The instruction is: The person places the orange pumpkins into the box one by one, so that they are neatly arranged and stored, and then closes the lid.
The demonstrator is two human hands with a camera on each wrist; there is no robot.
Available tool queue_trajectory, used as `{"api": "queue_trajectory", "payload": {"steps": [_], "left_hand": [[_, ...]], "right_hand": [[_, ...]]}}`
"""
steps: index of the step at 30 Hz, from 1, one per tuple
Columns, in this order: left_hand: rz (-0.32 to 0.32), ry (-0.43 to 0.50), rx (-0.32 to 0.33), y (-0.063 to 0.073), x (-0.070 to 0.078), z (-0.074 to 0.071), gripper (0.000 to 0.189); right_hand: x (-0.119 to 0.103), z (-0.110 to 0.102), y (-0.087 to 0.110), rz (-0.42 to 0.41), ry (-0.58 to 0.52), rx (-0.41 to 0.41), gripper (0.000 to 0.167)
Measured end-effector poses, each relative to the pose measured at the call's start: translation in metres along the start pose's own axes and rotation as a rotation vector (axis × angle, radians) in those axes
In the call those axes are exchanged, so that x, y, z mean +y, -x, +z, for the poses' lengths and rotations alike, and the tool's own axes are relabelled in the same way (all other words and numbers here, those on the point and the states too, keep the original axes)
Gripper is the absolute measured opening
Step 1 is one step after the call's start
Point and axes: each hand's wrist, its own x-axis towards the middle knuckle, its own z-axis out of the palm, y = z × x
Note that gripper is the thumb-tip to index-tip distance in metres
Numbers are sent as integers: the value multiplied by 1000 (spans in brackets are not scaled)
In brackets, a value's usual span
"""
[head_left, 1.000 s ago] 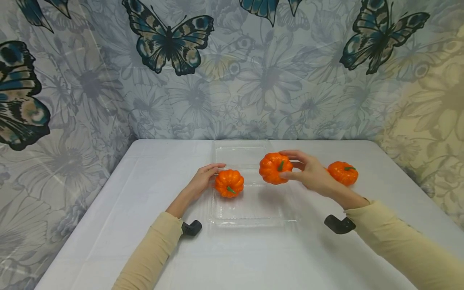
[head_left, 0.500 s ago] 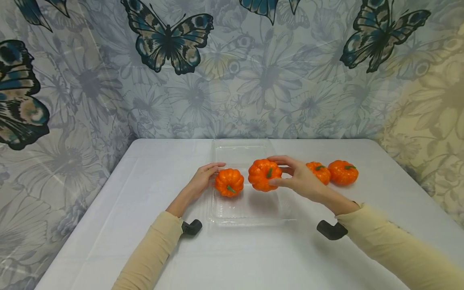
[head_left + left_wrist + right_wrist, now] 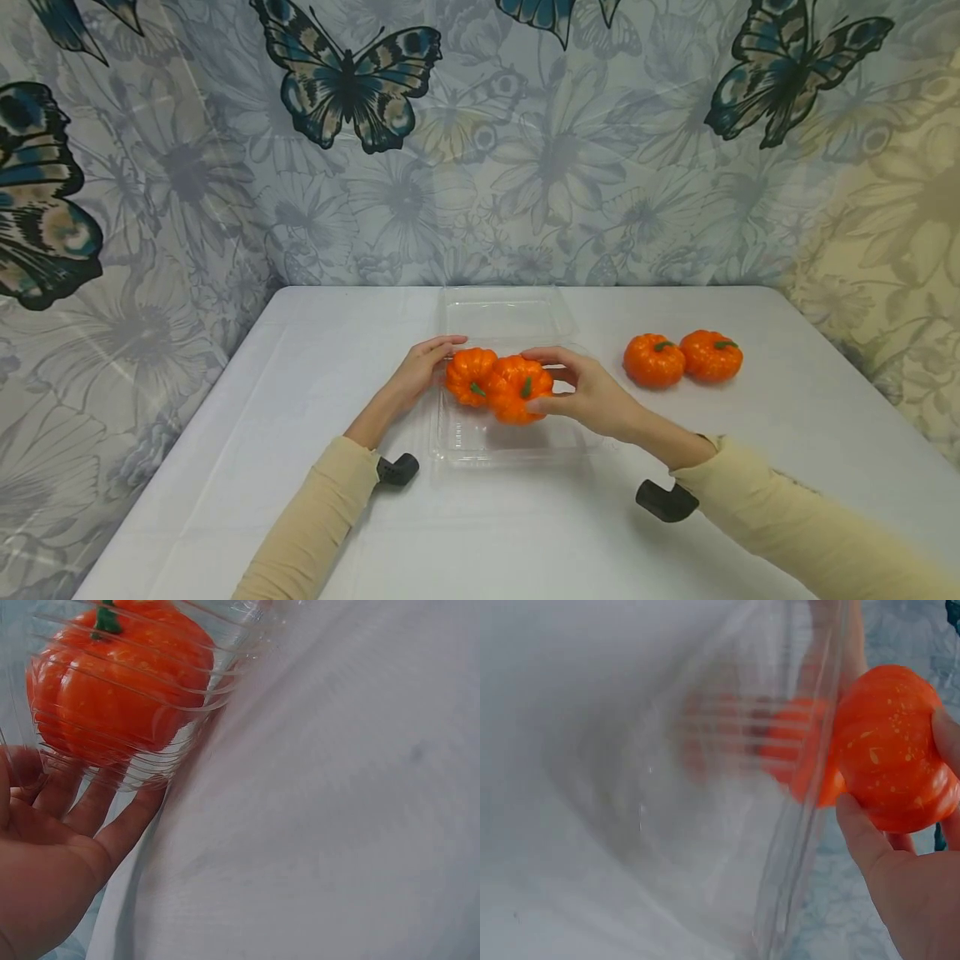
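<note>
Held pumpkin [image 3: 513, 390], orange with a green stem, is hovering over the clear plastic container [image 3: 517, 457], and the right hand [image 3: 592, 398] is gripping it between thumb and fingers, parted just enough to span its side. It is partly covering the second pumpkin [image 3: 468, 375], which is sitting inside at the container's left, where the left hand [image 3: 411, 379] is resting outstretched fingers against the ribbed wall, curled round nothing. Farther right, a third pumpkin [image 3: 652, 362] and a fourth pumpkin [image 3: 711, 357] are sitting side by side on the white table [image 3: 495, 533].
</note>
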Motion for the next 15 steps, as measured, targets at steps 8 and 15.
{"api": "queue_trajectory", "payload": {"steps": [8, 15], "left_hand": [[-6, -14, 4, 1, 2, 1, 37], [-3, -20, -8, 2, 3, 0, 38]], "right_hand": [[2, 16, -3, -30, -32, -40, 60], [3, 27, -3, -103, 37, -54, 59]]}}
